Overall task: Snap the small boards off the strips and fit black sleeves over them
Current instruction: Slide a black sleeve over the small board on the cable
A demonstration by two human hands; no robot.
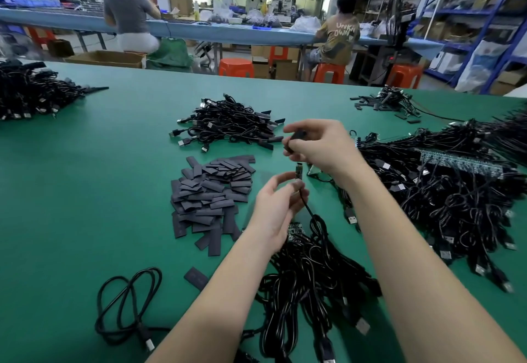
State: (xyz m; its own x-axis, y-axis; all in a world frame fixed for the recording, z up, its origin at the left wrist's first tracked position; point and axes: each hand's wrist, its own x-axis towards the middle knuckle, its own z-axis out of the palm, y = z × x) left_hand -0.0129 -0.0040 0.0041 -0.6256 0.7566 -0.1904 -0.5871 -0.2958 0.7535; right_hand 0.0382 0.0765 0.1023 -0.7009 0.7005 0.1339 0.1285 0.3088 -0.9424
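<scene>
A: Scan left to right. 9 o'clock far edge: heap of USB cables. Near 7 o'clock: one loose coiled cable and a stray sleeve.

B: Sleeve stock?

A: Pile of flat black sleeves at 10 o'clock of the hands, loose on the green mat. No bin or tray on the table, everything lies in heaps. Finished-looking cables at 12.

B: Hands?

A: Left hand pinches the small board at its cable end, board pointing up. Right hand just above, thumb and fingers pinching one black sleeve. Not touching yet.

B: So board's off the strip; step is sleeving.

A: My read too. Next: get the sleeve mouth open and lined up, slide it down over the board.

B: Strips?

A: 3 o'clock, board strip atop the cable heap.
</scene>
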